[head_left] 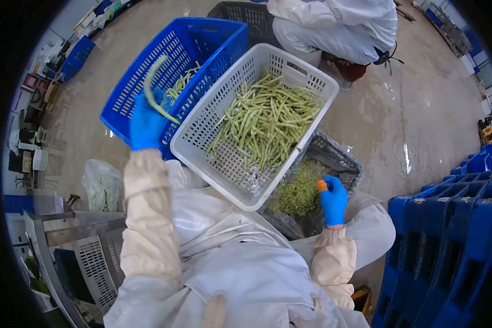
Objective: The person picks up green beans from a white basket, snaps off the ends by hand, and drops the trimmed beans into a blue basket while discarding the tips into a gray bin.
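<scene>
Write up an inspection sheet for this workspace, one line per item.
Surface: wet, glossy brownish floor.
Job's things: green beans heaped in a white slotted plastic crate; fewer in the blue slotted plastic crate beside it.
Clutter: green trimmings under the right hand; clear plastic bag of greenery.
Grippers: blue-gloved left hand holds a long pale-green bean at the blue crate; right hand, also blue-gloved, has something orange at its fingertips.
Cables: nothing seen.
Surroundings: co-worker in white beyond the crates; blue plastic pallets at right.
</scene>
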Demonstrator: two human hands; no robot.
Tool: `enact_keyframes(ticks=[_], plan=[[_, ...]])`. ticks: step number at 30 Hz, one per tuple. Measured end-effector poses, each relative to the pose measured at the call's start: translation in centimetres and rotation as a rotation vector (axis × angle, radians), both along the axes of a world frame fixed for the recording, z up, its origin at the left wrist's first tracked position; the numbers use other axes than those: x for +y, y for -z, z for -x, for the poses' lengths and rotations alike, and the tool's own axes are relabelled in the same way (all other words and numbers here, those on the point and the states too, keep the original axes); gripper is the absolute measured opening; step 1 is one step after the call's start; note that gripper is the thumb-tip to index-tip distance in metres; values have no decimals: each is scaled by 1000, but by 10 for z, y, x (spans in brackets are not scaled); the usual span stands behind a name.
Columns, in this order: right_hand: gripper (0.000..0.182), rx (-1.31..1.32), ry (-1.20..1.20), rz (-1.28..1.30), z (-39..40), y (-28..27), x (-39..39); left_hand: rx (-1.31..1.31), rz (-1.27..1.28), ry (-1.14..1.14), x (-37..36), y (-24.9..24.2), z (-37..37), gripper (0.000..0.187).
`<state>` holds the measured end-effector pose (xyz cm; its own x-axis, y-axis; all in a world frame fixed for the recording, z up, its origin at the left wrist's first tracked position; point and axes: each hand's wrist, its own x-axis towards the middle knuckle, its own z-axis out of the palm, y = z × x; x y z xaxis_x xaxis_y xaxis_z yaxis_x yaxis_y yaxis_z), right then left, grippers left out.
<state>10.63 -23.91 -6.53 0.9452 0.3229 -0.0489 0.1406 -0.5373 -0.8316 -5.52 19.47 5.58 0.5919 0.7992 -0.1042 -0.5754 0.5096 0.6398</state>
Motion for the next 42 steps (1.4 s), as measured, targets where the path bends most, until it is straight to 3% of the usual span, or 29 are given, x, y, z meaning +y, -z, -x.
enact_keyframes(ticks=[1, 3, 4, 5, 6, 7, 8, 9, 11, 12, 14, 15, 17, 20, 21, 22, 24, 25, 26, 28, 30, 32, 34, 39, 42], plan=[[18, 7, 1, -2, 0, 1, 0, 213, -143, -195, 36, 13, 8, 26], [19, -230, -41, -28, -2, 4, -1, 296, -95, -171, 67, 64, 9, 29], [19, -226, -33, -28, -2, 4, 0, 370, -41, -147, 83, 106, 6, 32], [19, -228, -45, -4, -2, 2, 2, 855, -486, -19, 110, 184, 5, 36], [20, -231, -57, 23, -1, 1, 4, 1093, -397, 13, 44, 159, -42, 38], [20, -232, -46, 30, 0, -1, 7, 1062, -907, -93, 8, 214, -64, 41], [19, -228, -64, 79, 1, -3, 10, 931, -939, 194, -28, 225, -83, 41], [20, -226, -82, 127, 1, -3, 14, 1021, -1188, 187, -47, 270, -100, 28], [20, -185, -102, 98, 2, 4, 19, 1371, -1772, 464, -89, 266, -132, 20], [20, -140, -134, 63, 1, 6, 22, 1344, -1778, 460, -92, 285, -141, 20], [20, -124, -151, 67, 0, 3, 27, 1230, -2254, 264, -98, 325, -165, 18], [20, -86, -187, 59, -1, -1, 29, 1200, -2250, 260, -100, 334, -175, 18], [20, -47, -184, 125, -2, -8, 34, 1433, -2282, 571, -98, 351, -186, 18], [18, 17, -200, 152, -6, -9, 37, 1478, -2332, 717, -96, 364, -186, 16], [19, -7, -209, 121, -5, -8, 38, 1437, -2215, 887, -92, 360, -183, 17], [19, -29, -217, 88, -3, -7, 38, 1441, -2221, 895, -90, 355, -176, 17], [19, -40, -217, 68, 0, -5, 37, 1548, -1712, 1096, -90, 338, -160, 19], [19, -56, -222, 53, 1, -4, 36, 1452, -1673, 1234, -80, 331, -148, 21], [19, -50, -224, 41, 2, -4, 36, 1467, -1676, 1234, -75, 325, -137, 21], [18, -35, -227, 4, 6, -5, 34, 1220, -1375, 1593, -67, 292, -107, 19], [19, -40, -242, -31, 14, -8, 38, 892, 59, 1123, -82, 236, -76, 16], [22, 13, -258, -206, 24, -17, 44, 706, 179, 889, -122, 172, -73, 10], [25, 8, -300, -225, 34, -25, 50, 628, 136, 817, -162, 123, -71, 11], [27, -305, -401, -165, 44, -19, 44, 558, -26, 595, -220, 106, -68, 13], [26, -354, -403, -140, 48, -23, 37, 565, -84, 545, -236, 92, -66, 12]])
